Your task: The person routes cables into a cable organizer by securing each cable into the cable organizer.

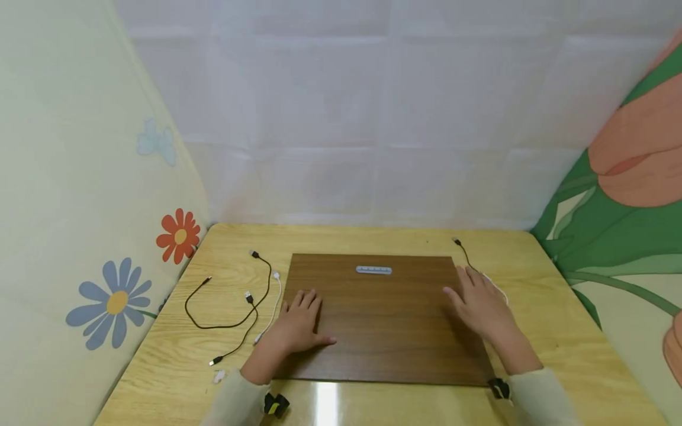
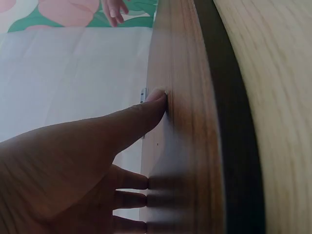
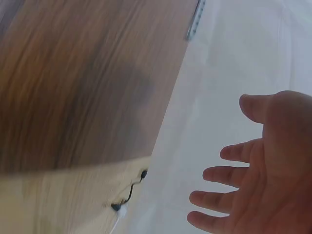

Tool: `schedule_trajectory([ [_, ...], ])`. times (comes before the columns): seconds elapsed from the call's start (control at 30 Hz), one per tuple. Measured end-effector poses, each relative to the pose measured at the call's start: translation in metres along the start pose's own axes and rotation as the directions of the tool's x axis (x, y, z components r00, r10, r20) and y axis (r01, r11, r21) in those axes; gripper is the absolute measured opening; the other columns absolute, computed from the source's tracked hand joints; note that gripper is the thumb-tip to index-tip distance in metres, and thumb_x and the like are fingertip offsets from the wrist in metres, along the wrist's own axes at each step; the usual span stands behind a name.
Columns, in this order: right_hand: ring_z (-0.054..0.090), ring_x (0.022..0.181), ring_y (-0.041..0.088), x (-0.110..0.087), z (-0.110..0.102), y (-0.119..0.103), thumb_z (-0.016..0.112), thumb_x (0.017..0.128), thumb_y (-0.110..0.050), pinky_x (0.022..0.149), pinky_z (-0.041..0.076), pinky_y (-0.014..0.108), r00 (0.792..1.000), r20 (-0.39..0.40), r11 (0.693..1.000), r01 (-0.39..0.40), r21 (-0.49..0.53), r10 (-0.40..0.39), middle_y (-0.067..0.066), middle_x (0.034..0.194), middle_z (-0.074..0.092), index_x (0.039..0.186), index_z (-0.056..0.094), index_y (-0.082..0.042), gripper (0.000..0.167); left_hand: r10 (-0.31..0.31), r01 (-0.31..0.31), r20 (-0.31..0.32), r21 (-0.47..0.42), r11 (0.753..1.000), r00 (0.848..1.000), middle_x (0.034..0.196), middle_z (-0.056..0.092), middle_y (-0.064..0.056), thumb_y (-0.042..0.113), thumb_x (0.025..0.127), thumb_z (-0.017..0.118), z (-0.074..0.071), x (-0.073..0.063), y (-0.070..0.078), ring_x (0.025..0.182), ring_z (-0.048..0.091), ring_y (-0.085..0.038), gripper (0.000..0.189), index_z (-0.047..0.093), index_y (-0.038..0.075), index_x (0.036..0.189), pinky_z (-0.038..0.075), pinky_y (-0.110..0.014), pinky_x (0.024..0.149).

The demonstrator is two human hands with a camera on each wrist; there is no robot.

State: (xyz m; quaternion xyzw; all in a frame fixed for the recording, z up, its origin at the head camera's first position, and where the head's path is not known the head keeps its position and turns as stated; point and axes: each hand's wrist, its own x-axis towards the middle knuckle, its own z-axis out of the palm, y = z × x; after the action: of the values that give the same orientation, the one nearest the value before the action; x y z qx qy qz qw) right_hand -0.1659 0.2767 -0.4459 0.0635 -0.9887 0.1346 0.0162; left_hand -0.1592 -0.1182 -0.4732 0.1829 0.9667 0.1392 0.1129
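Board (image 1: 383, 331), brown wood-grain, lies flat on the bench (image 1: 554, 290); small pale strip with markings (image 1: 373, 270) sits on it near the far edge. Left hand (image 1: 295, 329): grip wide, thumb stretched away from the fingers, tips resting on the board's left part. Right hand (image 1: 482, 305): grip also wide, fingers spread, held over the board's right edge, clear of the surface per right wrist view. Left of board: two black cables (image 1: 255, 309), crossing, plus white cable (image 1: 277, 299) just beside the edge. Right: black lead (image 1: 465, 253) and white lead (image 1: 501, 290), partly hidden by the right hand.
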Motion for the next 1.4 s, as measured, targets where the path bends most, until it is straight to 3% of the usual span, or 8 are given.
schedule_trajectory([
  [0.37,0.031,0.129,0.066,0.006,-0.012,0.032,0.042,0.109,-0.035,0.1,0.031,0.076,0.998,0.054,0.999,-0.038,0.021,0.037,0.042,0.148,0.03,0.151,0.028,0.012,0.064,-0.018,0.018,0.036,-0.002,1.0,0.999,0.161,0.031,-0.021,0.063,0.083,0.074,-0.001,-0.002,0.002,0.149,0.025,-0.048,0.101,0.038,0.0,0.153,0.027,-0.073,0.109],
  [0.6,0.027,0.13,0.066,0.013,-0.016,0.051,0.039,0.11,-0.031,0.102,0.029,0.075,0.994,0.09,0.996,-0.06,0.06,0.055,0.042,0.147,0.03,0.152,0.024,0.014,0.063,-0.008,0.008,0.022,0.001,1.0,1.0,0.16,0.034,-0.02,0.064,0.082,0.074,0.001,-0.001,0.002,0.148,0.026,-0.048,0.1,0.04,0.002,0.153,0.029,-0.073,0.108],
  [0.93,0.036,0.121,0.066,0.017,-0.015,0.073,0.048,0.103,-0.015,0.098,0.037,0.072,0.992,0.096,0.994,-0.091,0.06,0.085,0.047,0.135,0.038,0.143,0.034,0.02,0.055,-0.002,0.001,0.03,0.033,0.999,1.0,0.16,0.035,-0.02,0.067,0.081,0.073,0.006,-0.004,0.002,0.147,0.028,-0.047,0.102,0.041,0.002,0.152,0.033,-0.073,0.106],
  [1.13,0.035,0.121,0.067,0.02,-0.013,0.087,0.048,0.103,-0.016,0.099,0.036,0.072,0.985,0.131,0.99,-0.126,0.062,0.117,0.049,0.135,0.036,0.141,0.036,0.02,0.053,0.006,-0.007,0.019,0.047,0.999,1.0,0.159,0.035,-0.021,0.067,0.08,0.073,0.007,-0.003,0.003,0.147,0.029,-0.048,0.102,0.041,0.002,0.152,0.034,-0.073,0.105],
  [1.4,0.04,0.116,0.066,0.032,-0.013,0.097,0.051,0.099,-0.012,0.095,0.04,0.071,0.986,0.129,0.992,-0.115,0.048,0.108,0.049,0.13,0.04,0.136,0.041,0.02,0.05,0.0,-0.001,0.01,0.057,0.998,1.0,0.161,0.033,-0.019,0.068,0.081,0.072,0.005,0.001,0.0,0.148,0.027,-0.047,0.102,0.039,0.003,0.153,0.033,-0.073,0.106],
])
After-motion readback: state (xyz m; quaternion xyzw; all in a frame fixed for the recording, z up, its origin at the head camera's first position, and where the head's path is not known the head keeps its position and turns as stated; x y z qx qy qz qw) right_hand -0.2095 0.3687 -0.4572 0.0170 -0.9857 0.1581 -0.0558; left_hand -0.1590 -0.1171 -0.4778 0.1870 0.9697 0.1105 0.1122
